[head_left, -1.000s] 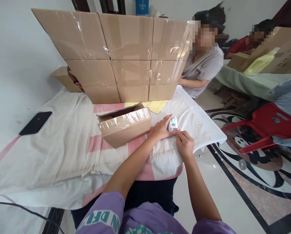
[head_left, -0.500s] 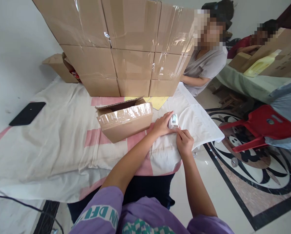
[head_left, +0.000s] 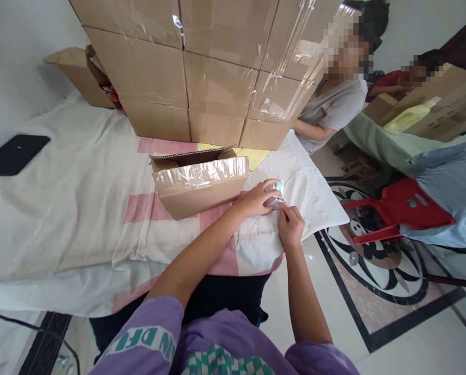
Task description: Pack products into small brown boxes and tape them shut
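Note:
My left hand [head_left: 257, 200] is wrapped around a small white box [head_left: 279, 188] with a pale blue-green label, near the table's right end. A glossy, see-through part shows on the box's near side. My right hand [head_left: 291, 224] has its fingers closed in a pinch at the near edge of that same box; its fingertips are partly hidden. Just left of my hands stands an open cardboard carton [head_left: 204, 190], its near wall covered with shiny clear tape. What lies inside the carton cannot be seen.
Stacked taped cartons [head_left: 217, 83] rise behind the open carton. A black flat object [head_left: 16, 154] lies at the left on the cloth-covered table [head_left: 80, 208]. A person [head_left: 334, 104] is beyond the stack. A red chair [head_left: 408, 205] stands at the right, by another table with a yellow bottle [head_left: 411, 117].
The view has shifted slightly. My left fingers now reach further over the small box, covering more of it. My right hand stays pinched at its near edge.

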`<action>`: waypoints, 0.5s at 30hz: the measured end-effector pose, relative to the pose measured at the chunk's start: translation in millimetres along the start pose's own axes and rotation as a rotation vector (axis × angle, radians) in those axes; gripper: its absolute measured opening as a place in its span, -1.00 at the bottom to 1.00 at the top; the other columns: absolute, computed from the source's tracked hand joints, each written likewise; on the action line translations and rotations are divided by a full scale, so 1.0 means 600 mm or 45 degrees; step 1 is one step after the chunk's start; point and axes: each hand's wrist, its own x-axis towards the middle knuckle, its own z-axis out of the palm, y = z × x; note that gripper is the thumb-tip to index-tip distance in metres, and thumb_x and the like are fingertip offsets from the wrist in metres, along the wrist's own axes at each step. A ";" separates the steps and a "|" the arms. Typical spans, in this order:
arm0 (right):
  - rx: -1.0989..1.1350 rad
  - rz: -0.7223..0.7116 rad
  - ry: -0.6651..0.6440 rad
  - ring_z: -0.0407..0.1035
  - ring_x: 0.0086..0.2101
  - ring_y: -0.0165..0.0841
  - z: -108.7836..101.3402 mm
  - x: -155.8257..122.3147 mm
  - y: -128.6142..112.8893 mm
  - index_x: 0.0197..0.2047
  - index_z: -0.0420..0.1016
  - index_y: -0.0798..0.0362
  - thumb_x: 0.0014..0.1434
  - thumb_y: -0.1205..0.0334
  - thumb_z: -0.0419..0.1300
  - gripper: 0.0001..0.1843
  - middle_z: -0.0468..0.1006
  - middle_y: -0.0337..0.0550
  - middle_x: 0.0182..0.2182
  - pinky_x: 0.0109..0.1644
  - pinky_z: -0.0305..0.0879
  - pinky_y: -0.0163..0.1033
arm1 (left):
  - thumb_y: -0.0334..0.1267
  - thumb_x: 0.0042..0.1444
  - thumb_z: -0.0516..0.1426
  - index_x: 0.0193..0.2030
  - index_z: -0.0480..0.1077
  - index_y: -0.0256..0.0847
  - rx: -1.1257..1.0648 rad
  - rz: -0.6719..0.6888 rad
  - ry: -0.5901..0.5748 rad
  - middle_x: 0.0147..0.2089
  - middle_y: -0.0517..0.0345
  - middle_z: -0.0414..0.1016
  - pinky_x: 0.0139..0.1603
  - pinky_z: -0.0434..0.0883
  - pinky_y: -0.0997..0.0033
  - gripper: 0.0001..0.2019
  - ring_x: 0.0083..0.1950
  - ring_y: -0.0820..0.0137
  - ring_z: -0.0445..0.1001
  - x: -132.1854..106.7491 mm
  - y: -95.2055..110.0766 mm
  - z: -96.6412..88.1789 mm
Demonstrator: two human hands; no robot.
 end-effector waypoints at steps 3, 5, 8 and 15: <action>0.001 -0.007 -0.012 0.50 -0.33 -0.31 -0.002 -0.001 -0.001 -0.04 0.62 0.05 0.39 0.24 0.09 -0.73 0.58 -0.10 -0.31 -0.21 0.46 -0.21 | -0.36 0.19 0.20 -0.01 0.55 -0.03 0.102 0.074 -0.012 0.32 0.08 0.33 0.20 0.42 0.16 -0.74 0.20 0.19 0.40 0.002 0.004 -0.011; 0.009 -0.003 -0.049 0.50 -0.32 -0.31 -0.006 -0.001 -0.004 -0.04 0.61 0.05 0.39 0.23 0.08 -0.73 0.57 -0.10 -0.31 -0.21 0.45 -0.22 | -0.34 0.22 0.19 0.00 0.57 0.00 0.176 0.091 -0.023 0.30 0.09 0.37 0.21 0.42 0.13 -0.75 0.15 0.20 0.41 0.005 0.010 -0.016; 0.036 0.031 -0.070 0.49 -0.34 -0.32 -0.007 -0.001 -0.008 -0.05 0.61 0.05 0.41 0.21 0.06 -0.71 0.56 -0.11 -0.33 -0.24 0.44 -0.23 | -0.37 0.21 0.19 0.06 0.56 0.10 0.246 0.086 -0.065 0.31 0.15 0.36 0.19 0.43 0.11 -0.66 0.13 0.21 0.41 0.005 0.018 -0.020; 0.074 0.095 -0.050 0.49 -0.36 -0.32 -0.009 -0.002 -0.012 -0.05 0.61 0.02 0.41 0.16 0.04 -0.68 0.57 -0.11 -0.33 -0.26 0.44 -0.24 | -0.37 0.21 0.19 0.04 0.54 0.04 0.268 0.032 -0.050 0.29 0.13 0.37 0.20 0.43 0.12 -0.70 0.16 0.20 0.41 0.002 0.028 -0.007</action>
